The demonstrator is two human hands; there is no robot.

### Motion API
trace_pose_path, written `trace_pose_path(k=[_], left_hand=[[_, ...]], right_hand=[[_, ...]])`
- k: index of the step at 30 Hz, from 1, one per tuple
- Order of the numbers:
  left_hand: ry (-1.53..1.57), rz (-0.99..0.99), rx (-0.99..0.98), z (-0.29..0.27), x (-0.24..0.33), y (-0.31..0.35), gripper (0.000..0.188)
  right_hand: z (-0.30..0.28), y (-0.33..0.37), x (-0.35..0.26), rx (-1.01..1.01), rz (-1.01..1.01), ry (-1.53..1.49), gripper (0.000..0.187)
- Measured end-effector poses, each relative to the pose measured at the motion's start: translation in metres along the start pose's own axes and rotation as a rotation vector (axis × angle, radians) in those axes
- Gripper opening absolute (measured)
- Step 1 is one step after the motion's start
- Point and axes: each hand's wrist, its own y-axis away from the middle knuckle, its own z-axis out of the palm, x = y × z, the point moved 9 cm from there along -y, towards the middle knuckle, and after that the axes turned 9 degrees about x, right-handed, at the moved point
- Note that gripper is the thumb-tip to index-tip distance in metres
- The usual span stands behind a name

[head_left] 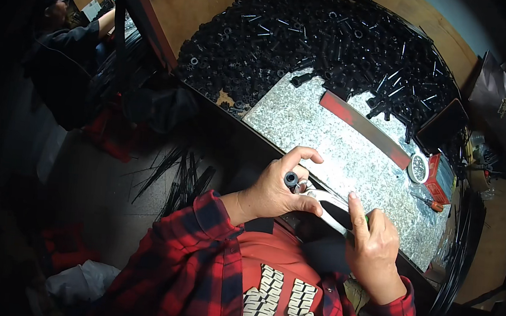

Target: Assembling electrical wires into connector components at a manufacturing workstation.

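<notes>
Left grip (271, 188) is pinching a black tube (291, 180); right grip (374, 247) is clasping the white tool (323, 196), which is pointing leftward toward it.

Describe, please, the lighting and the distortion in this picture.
Head view: glare washes out the pale worktop beside the left hand; the pile of black parts shows small glints; the floor at left lies in shadow; the wooden wall looks curved; corners go black.

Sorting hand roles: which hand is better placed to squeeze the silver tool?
Likely the right hand: it's at the tool's handle end. The left hand, at the other end, is already occupied with a black part.
</notes>
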Motion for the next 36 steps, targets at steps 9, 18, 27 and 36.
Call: trace_pose_path(k=[9, 18, 27, 36], left_hand=[[0.009, 0.001, -0.028, -0.001, -0.005, -0.001, 0.091], [0.054, -0.068, -0.082, -0.002, -0.007, 0.004, 0.099], [0.051, -0.084, -0.145, 0.012, 0.001, 0.007, 0.062], [0.121, -0.032, -0.084, 0.004, 0.006, 0.004, 0.067]], right_hand=[[0.010, 0.003, 0.005, -0.187, 0.147, -0.269, 0.076], [-0.014, 0.010, -0.004, -0.080, 0.050, -0.148, 0.066], [-0.008, 0.010, -0.008, -0.136, 0.064, -0.142, 0.061], [0.015, 0.015, 0.007, -0.376, 0.310, -0.749, 0.073]])
